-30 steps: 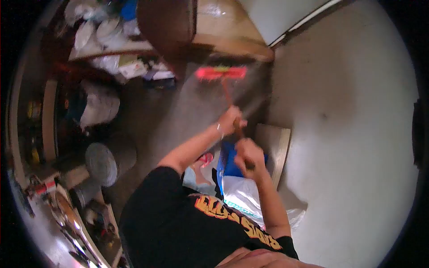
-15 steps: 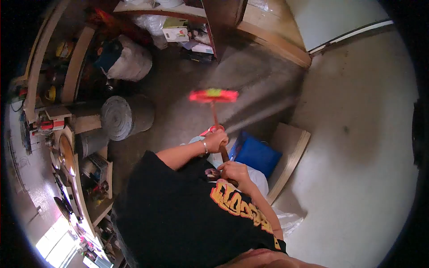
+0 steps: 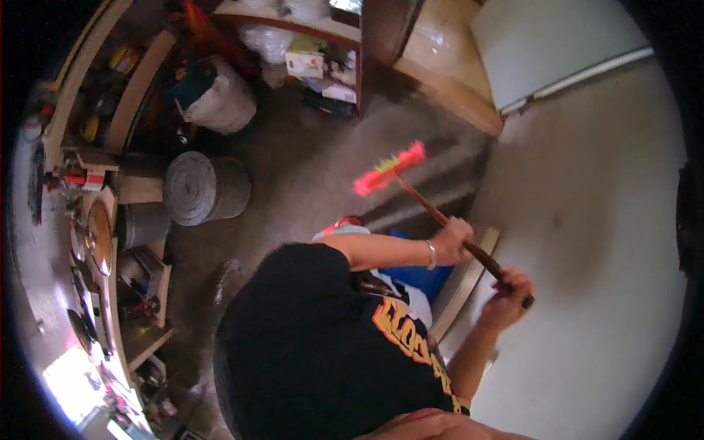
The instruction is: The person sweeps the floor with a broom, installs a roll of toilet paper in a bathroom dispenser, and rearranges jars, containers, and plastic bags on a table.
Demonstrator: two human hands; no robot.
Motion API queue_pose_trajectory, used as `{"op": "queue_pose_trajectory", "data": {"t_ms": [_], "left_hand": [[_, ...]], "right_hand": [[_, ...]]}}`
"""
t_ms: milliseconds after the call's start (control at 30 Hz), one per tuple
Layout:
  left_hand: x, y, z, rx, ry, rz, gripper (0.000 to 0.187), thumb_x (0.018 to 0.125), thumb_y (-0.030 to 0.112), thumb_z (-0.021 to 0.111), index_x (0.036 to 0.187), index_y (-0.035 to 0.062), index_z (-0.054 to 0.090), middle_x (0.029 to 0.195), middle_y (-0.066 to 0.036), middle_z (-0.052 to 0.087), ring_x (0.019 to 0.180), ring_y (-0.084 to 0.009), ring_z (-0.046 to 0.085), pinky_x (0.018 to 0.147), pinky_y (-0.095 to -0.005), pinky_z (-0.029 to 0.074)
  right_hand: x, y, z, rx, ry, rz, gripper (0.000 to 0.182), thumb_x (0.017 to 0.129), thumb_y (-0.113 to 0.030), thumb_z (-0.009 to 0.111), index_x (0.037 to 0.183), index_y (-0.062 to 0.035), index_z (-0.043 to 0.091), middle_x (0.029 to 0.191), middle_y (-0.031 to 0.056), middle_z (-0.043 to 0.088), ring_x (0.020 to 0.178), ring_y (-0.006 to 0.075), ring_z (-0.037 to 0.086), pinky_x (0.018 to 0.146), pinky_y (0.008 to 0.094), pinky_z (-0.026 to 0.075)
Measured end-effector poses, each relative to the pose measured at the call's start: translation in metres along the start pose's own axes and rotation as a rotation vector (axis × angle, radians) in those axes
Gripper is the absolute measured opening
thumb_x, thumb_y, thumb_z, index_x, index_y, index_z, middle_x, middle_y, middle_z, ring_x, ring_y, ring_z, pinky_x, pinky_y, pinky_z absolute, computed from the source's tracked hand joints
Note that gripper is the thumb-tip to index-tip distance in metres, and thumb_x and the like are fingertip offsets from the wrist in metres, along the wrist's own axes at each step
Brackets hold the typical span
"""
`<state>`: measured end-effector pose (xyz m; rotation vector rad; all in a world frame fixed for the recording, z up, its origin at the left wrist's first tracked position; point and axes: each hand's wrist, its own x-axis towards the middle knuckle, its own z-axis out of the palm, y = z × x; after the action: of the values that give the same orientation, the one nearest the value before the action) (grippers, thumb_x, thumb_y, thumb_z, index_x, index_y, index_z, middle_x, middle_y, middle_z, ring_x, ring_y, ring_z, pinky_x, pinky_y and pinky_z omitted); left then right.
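A broom (image 3: pixel 419 196) with a pink and yellow-green bristle head slants across the view, its head over the grey floor and its brown stick running down to the right. My left hand (image 3: pixel 452 240), with a bracelet at the wrist, is closed round the middle of the stick. Further up, close to the stick's dark end, my right hand (image 3: pixel 506 293) grips it with curled fingers. The bristle head is a little blurred. Beneath my left forearm a blue object (image 3: pixel 418 275) shows in part beside a wooden board (image 3: pixel 469 282).
A lidded metal bin (image 3: pixel 194 189) and a whitish sack-like container (image 3: pixel 220 99) stand on the floor to the left. Shelves with pans (image 3: pixel 100 238) line the left side. Boxes (image 3: pixel 304 62) fill a low shelf ahead. A pale wall (image 3: pixel 587 220) rises close on the right.
Both hands have moved right with the stick, out from my body. The broom has swung from nearly upright in view to slanting, its head now further right and tilted.
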<state>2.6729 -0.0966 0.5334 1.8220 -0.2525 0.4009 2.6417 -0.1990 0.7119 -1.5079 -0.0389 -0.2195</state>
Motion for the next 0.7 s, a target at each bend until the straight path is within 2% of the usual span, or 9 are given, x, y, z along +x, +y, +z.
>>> {"op": "queue_pose_trajectory", "data": {"t_ms": [100, 133, 233, 300, 433, 567, 600, 667, 700], "left_hand": [[0.029, 0.014, 0.034, -0.077, -0.224, -0.085, 0.057, 0.062, 0.017, 0.078, 0.110, 0.0092, 0.049, 0.112, -0.016, 0.049, 0.109, -0.0333, 0.045, 0.095, -0.0447, 0.036], [0.025, 0.018, 0.040, 0.025, -0.124, -0.076, 0.070, 0.062, 0.017, 0.078, 0.123, 0.0092, 0.044, 0.120, -0.017, 0.046, 0.116, -0.0346, 0.042, 0.098, -0.0459, 0.035], [0.006, -0.027, 0.025, 0.057, -0.192, -0.042, 0.072, 0.062, 0.018, 0.078, 0.125, 0.0064, 0.046, 0.121, -0.018, 0.048, 0.118, -0.0359, 0.042, 0.098, -0.0440, 0.037], [-0.010, -0.079, -0.023, 0.069, -0.356, -0.144, 0.066, 0.062, 0.019, 0.077, 0.121, 0.0052, 0.051, 0.118, -0.020, 0.053, 0.115, -0.0368, 0.048, 0.096, -0.0434, 0.040], [-0.131, -0.276, -0.133, 0.469, -0.583, -0.933, 0.039, 0.073, 0.027, 0.067, 0.102, 0.0008, 0.064, 0.106, -0.022, 0.062, 0.101, -0.0350, 0.059, 0.085, -0.0443, 0.047], [-0.141, -0.146, -0.333, 0.705, -0.247, -1.433, 0.034, 0.077, 0.026, 0.059, 0.101, 0.0037, 0.066, 0.104, -0.021, 0.064, 0.099, -0.0350, 0.062, 0.084, -0.0429, 0.051], [-0.213, -0.233, -0.351, 0.837, -0.346, -1.430, 0.035, 0.080, 0.026, 0.055, 0.103, 0.0025, 0.066, 0.109, -0.020, 0.063, 0.105, -0.0348, 0.060, 0.087, -0.0423, 0.049], [-0.233, -0.185, -0.383, 0.855, -0.097, -1.543, 0.028, 0.082, 0.023, 0.054, 0.104, 0.0112, 0.068, 0.112, -0.014, 0.064, 0.106, -0.0291, 0.061, 0.085, -0.0414, 0.051], [-0.236, -0.157, -0.385, 0.883, -0.190, -1.534, 0.030, 0.083, 0.023, 0.053, 0.105, 0.0094, 0.068, 0.112, -0.015, 0.063, 0.106, -0.0302, 0.060, 0.087, -0.0412, 0.050]], "right_hand": [[0.052, -0.004, -0.043, -0.048, -0.115, -0.126, 0.038, 0.093, -0.033, 0.053, 0.068, -0.0060, 0.045, 0.066, 0.0069, 0.049, 0.067, 0.0221, 0.053, 0.061, 0.0325, 0.044], [0.071, 0.000, -0.063, 0.026, -0.149, -0.089, 0.037, 0.093, -0.032, 0.054, 0.069, -0.0053, 0.046, 0.065, 0.0066, 0.049, 0.066, 0.0217, 0.052, 0.062, 0.0329, 0.044], [0.124, 0.019, -0.129, -0.011, -0.222, -0.044, 0.032, 0.093, -0.029, 0.054, 0.072, -0.0053, 0.049, 0.066, 0.0063, 0.050, 0.066, 0.0194, 0.052, 0.065, 0.0323, 0.044], [0.148, 0.048, -0.179, -0.127, -0.009, 0.082, 0.028, 0.092, -0.030, 0.056, 0.078, -0.0056, 0.053, 0.072, 0.0072, 0.054, 0.067, 0.0185, 0.053, 0.065, 0.0320, 0.044], [0.175, 0.075, -0.257, -0.294, 0.668, 0.399, 0.039, 0.085, -0.042, 0.062, 0.095, -0.0047, 0.058, 0.089, 0.0098, 0.062, 0.079, 0.0186, 0.056, 0.067, 0.0359, 0.046], [0.175, 0.115, -0.275, -0.800, 0.852, 0.417, 0.070, 0.077, -0.056, 0.064, 0.107, 0.0070, 0.056, 0.099, 0.0176, 0.062, 0.080, 0.0266, 0.057, 0.063, 0.0436, 0.047], [0.170, 0.127, -0.265, -0.788, 0.841, 0.399, 0.073, 0.078, -0.056, 0.063, 0.107, 0.0104, 0.055, 0.101, 0.0194, 0.061, 0.082, 0.0286, 0.057, 0.064, 0.0451, 0.047], [0.156, 0.156, -0.254, -0.774, 0.815, 0.367, 0.079, 0.079, -0.055, 0.062, 0.108, 0.0171, 0.052, 0.105, 0.0231, 0.059, 0.084, 0.0324, 0.056, 0.066, 0.0483, 0.047], [0.148, 0.164, -0.243, -0.767, 0.755, 0.590, 0.083, 0.079, -0.054, 0.062, 0.106, 0.0230, 0.049, 0.108, 0.0260, 0.057, 0.093, 0.0351, 0.056, 0.071, 0.0479, 0.048]]}}
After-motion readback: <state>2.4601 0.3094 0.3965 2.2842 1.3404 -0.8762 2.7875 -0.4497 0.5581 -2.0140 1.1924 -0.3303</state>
